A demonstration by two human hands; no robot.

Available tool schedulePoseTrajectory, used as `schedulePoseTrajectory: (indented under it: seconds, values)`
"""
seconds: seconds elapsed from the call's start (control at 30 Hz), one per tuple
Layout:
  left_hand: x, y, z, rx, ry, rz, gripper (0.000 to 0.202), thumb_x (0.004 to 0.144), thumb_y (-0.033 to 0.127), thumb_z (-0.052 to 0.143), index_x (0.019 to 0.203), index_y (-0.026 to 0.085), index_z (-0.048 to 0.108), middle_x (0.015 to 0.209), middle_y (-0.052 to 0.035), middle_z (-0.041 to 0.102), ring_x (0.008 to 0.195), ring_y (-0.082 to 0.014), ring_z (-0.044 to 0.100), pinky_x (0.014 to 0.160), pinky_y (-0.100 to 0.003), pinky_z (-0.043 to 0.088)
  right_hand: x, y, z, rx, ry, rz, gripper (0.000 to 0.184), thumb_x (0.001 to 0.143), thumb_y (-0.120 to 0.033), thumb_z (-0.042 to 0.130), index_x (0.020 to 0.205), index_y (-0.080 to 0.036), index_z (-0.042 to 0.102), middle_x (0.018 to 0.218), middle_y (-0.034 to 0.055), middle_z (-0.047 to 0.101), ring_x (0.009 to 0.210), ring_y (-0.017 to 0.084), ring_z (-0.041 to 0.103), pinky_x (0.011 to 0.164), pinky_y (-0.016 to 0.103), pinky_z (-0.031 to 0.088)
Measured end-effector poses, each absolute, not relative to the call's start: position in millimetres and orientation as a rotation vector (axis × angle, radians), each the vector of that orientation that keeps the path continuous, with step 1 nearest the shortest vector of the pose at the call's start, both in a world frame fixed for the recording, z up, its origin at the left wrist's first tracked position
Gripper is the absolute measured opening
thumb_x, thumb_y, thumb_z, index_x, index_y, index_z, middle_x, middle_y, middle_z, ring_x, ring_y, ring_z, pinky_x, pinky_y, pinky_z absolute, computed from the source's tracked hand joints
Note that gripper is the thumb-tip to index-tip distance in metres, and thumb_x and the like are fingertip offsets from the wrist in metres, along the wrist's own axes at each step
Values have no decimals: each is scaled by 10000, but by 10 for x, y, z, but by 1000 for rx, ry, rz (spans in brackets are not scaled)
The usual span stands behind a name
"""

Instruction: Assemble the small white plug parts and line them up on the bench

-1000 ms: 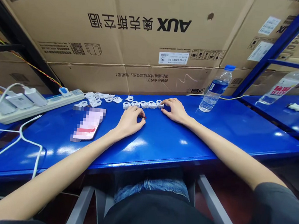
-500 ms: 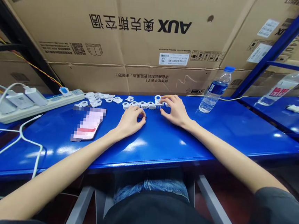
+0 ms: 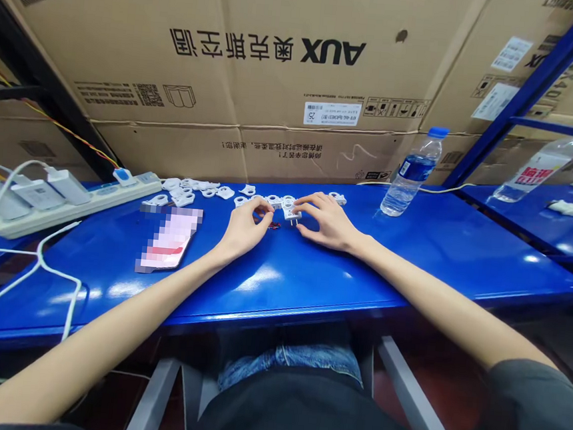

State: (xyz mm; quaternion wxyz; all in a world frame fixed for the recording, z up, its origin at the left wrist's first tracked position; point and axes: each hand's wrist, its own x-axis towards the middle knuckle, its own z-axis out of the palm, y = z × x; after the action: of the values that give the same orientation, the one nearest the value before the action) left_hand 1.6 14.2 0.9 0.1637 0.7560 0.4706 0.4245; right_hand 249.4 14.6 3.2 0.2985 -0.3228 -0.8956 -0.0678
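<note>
My right hand (image 3: 330,222) grips a white two-prong plug (image 3: 289,210) with a ring-shaped top, its metal prongs pointing toward me. Close by on the left, my left hand (image 3: 248,228) is closed in a pinch with thumb and forefinger together. Small dark-red bits (image 3: 274,226) show at those fingertips, too small to name. Behind the hands runs a row of similar white ringed pieces (image 3: 272,201), partly hidden by the fingers. One more white ringed piece (image 3: 338,197) lies just beyond my right hand.
A loose pile of white ringed pieces (image 3: 184,196) lies at the left rear, above a phone (image 3: 171,238). Further left is a power strip (image 3: 92,198) with chargers and cables. A water bottle (image 3: 410,176) stands on the right. Cardboard boxes (image 3: 276,107) wall off the blue table's back.
My right hand has brought the plug from the row toward me and left, near my left fingertips. My left hand has shifted slightly left, and more of the dark-red bits show.
</note>
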Motion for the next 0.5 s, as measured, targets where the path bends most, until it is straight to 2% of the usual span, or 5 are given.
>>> schedulePoseTrajectory:
  seconds: [0.1, 0.3, 0.5]
  values:
    - [10, 145, 7, 2201, 1347, 1152, 84, 900, 218, 605, 929, 218, 684, 997, -44, 765, 891, -223, 702, 788, -360, 554, 2482, 138, 29, -837, -2403, -167, 261, 985, -326, 618, 1222, -232, 675, 1303, 111, 693, 1230, 307, 595, 1044, 501, 461]
    - [-25, 149, -45, 2522, 1363, 973, 170, 922, 243, 587, 1020, 219, 724, 1083, -79, 728, 1093, -285, 640, 1001, -456, 521, 2490, 155, 19, -840, -2408, -158, 247, 988, -323, 617, 1212, -233, 664, 1287, 116, 697, 1222, 319, 594, 1030, 512, 461]
    - [-60, 153, -55, 2650, 1359, 900, 204, 959, 262, 566, 1023, 225, 756, 1074, -89, 694, 1074, -300, 613, 993, -481, 502, 2498, 164, 11, -833, -2403, -157, 246, 985, -321, 614, 1213, -244, 665, 1281, 115, 699, 1211, 325, 595, 1026, 528, 460]
